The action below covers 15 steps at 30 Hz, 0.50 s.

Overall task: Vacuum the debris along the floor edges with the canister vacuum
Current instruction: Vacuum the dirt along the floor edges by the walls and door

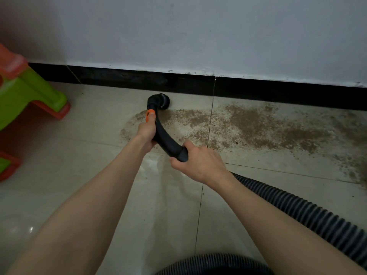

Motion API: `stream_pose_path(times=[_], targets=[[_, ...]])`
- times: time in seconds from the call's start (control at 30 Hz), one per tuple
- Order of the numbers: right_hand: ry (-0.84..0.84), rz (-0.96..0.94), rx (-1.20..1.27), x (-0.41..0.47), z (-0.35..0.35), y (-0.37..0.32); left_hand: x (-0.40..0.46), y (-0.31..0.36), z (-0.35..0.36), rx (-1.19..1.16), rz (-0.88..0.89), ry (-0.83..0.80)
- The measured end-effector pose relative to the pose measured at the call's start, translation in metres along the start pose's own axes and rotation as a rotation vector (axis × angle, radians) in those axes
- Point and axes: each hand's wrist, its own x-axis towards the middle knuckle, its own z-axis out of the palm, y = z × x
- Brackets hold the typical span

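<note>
A curved black vacuum wand (pixel 165 135) with an orange slider points at the floor near the black baseboard (pixel 258 92). Its round brush nozzle (pixel 161 100) rests on the tile just short of the baseboard. My left hand (pixel 147 132) grips the wand's upper part beside the orange piece. My right hand (pixel 198 161) grips the wand's lower end where the ribbed hose (pixel 297 205) joins. Brown gritty debris (pixel 248 124) spreads over the tiles to the right of the nozzle, along the wall.
A green and orange plastic stool (pixel 29 96) stands at the left against the wall. The hose runs off to the right and loops back along the bottom edge (pixel 214 264). A white wall rises above the baseboard. Beige floor tiles lie under my arms.
</note>
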Motion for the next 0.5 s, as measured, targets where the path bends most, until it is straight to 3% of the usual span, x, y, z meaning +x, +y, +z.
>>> stream_pose_path(times=[0.3, 0.5], targets=[[0.068, 0.013, 0.119, 0.001, 0.003, -0.002, -0.006, 0.009, 0.003, -0.043, 0.107, -0.006], [0.019, -0.019, 0.167, 0.004, 0.008, -0.018, -0.008, 0.012, -0.023, -0.023, 0.110, 0.138]])
